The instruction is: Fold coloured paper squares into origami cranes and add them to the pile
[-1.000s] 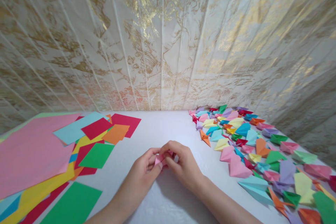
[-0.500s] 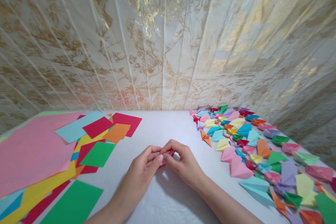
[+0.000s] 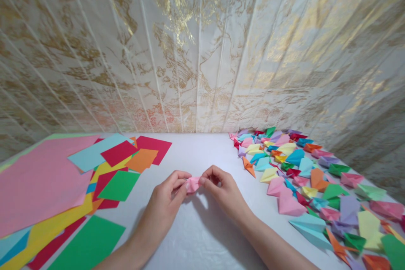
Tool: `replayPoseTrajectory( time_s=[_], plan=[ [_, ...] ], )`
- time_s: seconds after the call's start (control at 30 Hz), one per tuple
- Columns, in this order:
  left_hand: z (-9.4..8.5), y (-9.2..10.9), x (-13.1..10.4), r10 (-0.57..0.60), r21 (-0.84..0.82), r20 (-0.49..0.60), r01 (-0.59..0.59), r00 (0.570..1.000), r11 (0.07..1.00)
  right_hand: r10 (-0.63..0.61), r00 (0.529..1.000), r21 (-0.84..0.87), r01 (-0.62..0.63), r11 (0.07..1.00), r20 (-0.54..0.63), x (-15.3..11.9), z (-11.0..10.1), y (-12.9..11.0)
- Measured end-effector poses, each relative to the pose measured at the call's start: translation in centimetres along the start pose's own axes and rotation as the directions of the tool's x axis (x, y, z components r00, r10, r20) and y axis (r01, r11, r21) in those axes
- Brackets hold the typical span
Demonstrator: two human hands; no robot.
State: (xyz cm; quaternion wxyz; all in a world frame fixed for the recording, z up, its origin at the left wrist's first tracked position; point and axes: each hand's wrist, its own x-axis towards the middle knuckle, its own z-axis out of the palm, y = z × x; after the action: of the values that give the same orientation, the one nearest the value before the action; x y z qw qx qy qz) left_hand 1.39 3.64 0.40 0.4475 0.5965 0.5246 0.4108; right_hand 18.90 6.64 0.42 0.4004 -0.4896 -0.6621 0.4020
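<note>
- Left hand: pinches one end of the folded pink paper.
- Right hand: pinches the opposite end.
- Light, even pressure likely avoids crushing it.

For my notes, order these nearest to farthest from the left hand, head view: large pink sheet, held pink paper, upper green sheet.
1. Held pink paper: touching left hand
2. Upper green sheet: to the left
3. Large pink sheet: farther left
</note>
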Motion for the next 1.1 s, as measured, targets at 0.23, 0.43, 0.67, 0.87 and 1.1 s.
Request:
replayPoseTrajectory(
  time_s=[0.23,0.43,0.67,0.87,1.1],
  plan=[
    [-0.1,0.0,0.2,0.046,0.1,-0.037,-0.042,0.998,0.994,-0.032,0.999,-0.07,0.033,0.997,0.022,0.0,-0.1,-0.4],
    [-0.1,0.3,0.4,0.022,0.059,-0.034,-0.02,0.999,0.998,-0.104,0.994,-0.093,0.103,0.99,-0.009,0.0,-0.1,-0.4],
    [0.1,0.4,0.5,-0.055,-0.102,-0.024,0.052,0.998,0.993,-0.02,1.0,-0.009,0.02,1.0,-0.007,0.3,-0.2,0.2],
    [0.1,-0.1,0.4,-0.033,0.099,0.05,0.028,0.998,0.995,-0.095,0.995,-0.274,0.098,0.957,0.022,0.1,-0.2,-0.1],
    [0.4,-1.1,-0.5,0.38,0.812,0.115,-0.307,0.918,0.496,-0.12,0.987,-0.549,0.162,0.82,0.111,-0.3,0.6,0.6]
  ],
)
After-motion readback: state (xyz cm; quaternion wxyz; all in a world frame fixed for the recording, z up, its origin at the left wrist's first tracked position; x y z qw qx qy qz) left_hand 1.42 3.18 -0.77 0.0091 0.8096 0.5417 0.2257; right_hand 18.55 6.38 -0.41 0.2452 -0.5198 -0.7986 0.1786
